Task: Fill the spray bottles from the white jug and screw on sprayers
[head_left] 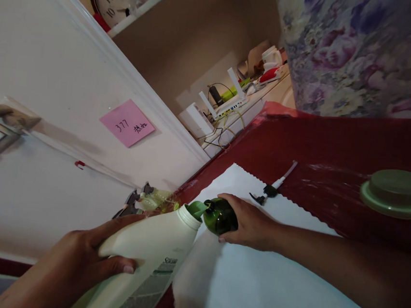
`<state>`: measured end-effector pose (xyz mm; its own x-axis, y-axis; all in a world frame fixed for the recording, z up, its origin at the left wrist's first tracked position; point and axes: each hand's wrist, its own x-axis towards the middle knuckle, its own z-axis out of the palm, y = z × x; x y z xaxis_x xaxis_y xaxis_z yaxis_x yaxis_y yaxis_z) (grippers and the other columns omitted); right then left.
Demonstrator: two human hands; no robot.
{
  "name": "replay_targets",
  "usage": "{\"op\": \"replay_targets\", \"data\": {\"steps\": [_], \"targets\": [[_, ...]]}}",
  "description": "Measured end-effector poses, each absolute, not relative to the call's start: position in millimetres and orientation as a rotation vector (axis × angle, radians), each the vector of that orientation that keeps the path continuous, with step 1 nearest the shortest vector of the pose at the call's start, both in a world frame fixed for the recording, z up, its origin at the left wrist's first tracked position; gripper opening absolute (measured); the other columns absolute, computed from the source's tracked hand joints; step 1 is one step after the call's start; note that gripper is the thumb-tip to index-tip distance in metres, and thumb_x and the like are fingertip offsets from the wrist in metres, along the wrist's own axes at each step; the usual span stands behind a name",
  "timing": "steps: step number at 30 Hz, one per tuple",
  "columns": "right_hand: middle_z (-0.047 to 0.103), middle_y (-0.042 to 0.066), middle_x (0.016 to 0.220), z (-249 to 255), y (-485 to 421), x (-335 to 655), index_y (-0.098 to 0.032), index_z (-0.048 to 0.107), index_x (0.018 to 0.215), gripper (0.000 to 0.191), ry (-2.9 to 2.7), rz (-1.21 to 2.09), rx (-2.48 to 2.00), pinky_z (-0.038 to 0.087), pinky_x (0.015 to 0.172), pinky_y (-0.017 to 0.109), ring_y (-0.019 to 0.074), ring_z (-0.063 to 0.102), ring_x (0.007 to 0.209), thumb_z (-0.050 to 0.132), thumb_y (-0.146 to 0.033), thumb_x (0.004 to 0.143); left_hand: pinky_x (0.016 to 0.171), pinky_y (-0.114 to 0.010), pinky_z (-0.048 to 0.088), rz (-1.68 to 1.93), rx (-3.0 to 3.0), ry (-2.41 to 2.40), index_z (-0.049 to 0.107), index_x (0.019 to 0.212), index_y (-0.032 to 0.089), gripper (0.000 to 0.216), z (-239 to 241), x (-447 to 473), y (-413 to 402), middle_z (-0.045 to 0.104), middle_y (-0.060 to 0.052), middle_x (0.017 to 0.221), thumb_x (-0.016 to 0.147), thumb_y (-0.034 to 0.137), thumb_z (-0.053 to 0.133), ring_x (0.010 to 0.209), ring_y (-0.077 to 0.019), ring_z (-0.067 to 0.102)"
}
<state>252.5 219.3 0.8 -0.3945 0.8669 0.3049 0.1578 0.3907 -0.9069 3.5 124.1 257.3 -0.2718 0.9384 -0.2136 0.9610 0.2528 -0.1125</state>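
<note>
In the head view, my left hand point(89, 259) is wrapped round the handle of a large pale green detergent-style bottle point(155, 255). Its cap is off, and its green pouring spout point(196, 209) meets the mouth of a small dark green bottle point(223, 218). My right hand point(249, 223) grips that small bottle, with fingers and thumb round its body. Whether liquid is flowing is hard to make out. A pump dispenser top point(271, 190) with a white tube lies behind my right hand, on the edge of a white cloth point(270, 276).
A large green cap point(396, 191) sits at the right on the red table cover point(337, 142). Against the white door point(52, 86) lie wrapped items point(153, 201). Behind stand a white router point(227, 110) and a floral curtain point(360, 52).
</note>
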Motion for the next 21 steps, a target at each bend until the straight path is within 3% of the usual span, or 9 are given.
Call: {"op": "replay_targets", "data": {"steps": [12,21], "targets": [[0.068,0.009,0.132,0.6,219.6,252.1,-0.032,0.051,0.137,0.086,-1.803,1.044,-0.888,0.05,0.097,0.051,0.0368,0.062,0.119,0.091,-0.038,0.06,0.074,-0.029,0.06,-0.275,1.876,2.422,0.06,0.142,0.036,0.087,256.8,-0.2,125.5,0.083,0.006,0.085,0.064,0.072,0.074,0.072,-0.0266,0.077],[0.067,0.011,0.134,0.9,219.1,253.5,-0.028,0.05,0.139,0.09,-1.812,1.053,-0.892,0.05,0.098,0.051,0.0373,0.061,0.12,0.091,-0.039,0.06,0.072,-0.027,0.059,-0.324,1.85,2.407,0.055,0.147,0.033,0.087,259.5,6.2,125.6,0.083,0.006,0.089,0.069,0.07,0.072,0.074,-0.026,0.078]]}}
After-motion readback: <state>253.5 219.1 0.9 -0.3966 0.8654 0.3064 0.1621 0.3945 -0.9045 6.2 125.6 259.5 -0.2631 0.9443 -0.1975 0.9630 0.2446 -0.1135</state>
